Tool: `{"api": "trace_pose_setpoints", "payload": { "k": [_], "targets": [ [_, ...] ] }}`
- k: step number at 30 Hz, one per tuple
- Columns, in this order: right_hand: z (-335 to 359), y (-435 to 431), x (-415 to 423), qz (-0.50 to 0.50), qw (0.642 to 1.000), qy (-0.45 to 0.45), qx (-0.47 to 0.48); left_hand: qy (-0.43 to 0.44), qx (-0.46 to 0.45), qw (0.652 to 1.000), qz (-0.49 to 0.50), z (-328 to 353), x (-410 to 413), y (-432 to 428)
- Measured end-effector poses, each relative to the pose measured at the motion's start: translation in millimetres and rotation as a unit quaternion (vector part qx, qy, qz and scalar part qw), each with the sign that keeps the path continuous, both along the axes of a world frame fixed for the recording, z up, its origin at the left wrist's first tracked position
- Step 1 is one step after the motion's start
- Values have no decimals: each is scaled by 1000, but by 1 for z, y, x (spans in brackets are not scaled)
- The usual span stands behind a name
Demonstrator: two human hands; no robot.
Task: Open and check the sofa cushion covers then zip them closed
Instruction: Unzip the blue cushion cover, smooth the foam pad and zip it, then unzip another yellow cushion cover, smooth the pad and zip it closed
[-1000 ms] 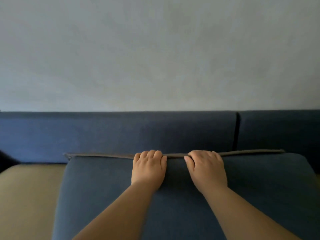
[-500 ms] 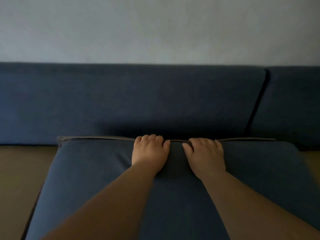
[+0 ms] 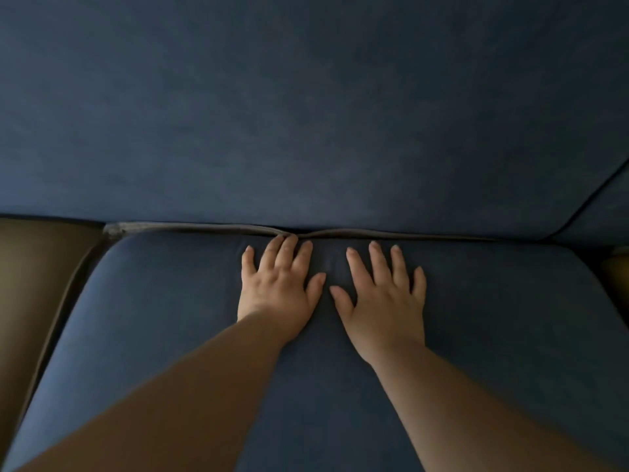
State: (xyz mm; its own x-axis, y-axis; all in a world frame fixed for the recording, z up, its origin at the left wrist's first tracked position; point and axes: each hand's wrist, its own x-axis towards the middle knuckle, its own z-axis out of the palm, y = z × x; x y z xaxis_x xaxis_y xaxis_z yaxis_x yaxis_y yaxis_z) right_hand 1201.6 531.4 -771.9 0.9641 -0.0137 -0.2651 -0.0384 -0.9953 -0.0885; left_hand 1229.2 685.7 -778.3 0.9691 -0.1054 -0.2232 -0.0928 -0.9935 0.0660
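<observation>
Blue seat cushion (image 3: pixel 153 318) lay flat on the sofa, its rear edge pushed against the blue back cushion (image 3: pixel 306 114).

Your left hand (image 3: pixel 277 291) rested palm down on the seat cushion's top, close to that rear edge. Fingers were straight and slightly spread, gripping nothing. The longest fingertips reached the grey seam strip (image 3: pixel 190 228) that ran along the cushion's rear edge.

Your right hand (image 3: pixel 383 298) lay palm down just beside the left, toward the cushion's right side. Fingers were straight and fanned, holding nothing, and the tips stopped just short of the strip. Your thumbs pointed at each other, near but apart.

The strip dipped where your left fingertips met it. Zip teeth and slider were not made out, so you couldn't tell whether the cover was zipped.

Tan sofa base (image 3: pixel 34 284) showed off the seat cushion's left side. A second back cushion (image 3: pixel 609 212) stood beyond its rear right corner.
</observation>
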Motion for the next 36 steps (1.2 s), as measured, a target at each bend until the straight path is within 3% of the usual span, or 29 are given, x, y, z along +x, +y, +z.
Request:
{"api": "trace_pose_setpoints", "payload": {
  "k": [12, 24, 28, 32, 34, 36],
  "targets": [
    [-18, -1, 7, -5, 1000, -27, -10, 13, -2, 1000, 0, -18, 8, -2],
    [1, -3, 5, 3, 1000, 9, -9, 15, 8, 1000, 5, -1, 4, -4],
    [22, -9, 0, 17, 997, 80, 11, 58, 3, 998, 4, 21, -21, -5],
    [83, -12, -19, 76, 975, 207, 32, 182, 3, 983, -24, 69, -66, 1],
    [122, -9, -42, 102, 972, 208, 49, 209, -25, 978, -10, 116, -81, 2],
    [150, -2, -64, 123, 974, 176, 69, 174, -45, 984, 13, 154, -92, 6]
  ]
}}
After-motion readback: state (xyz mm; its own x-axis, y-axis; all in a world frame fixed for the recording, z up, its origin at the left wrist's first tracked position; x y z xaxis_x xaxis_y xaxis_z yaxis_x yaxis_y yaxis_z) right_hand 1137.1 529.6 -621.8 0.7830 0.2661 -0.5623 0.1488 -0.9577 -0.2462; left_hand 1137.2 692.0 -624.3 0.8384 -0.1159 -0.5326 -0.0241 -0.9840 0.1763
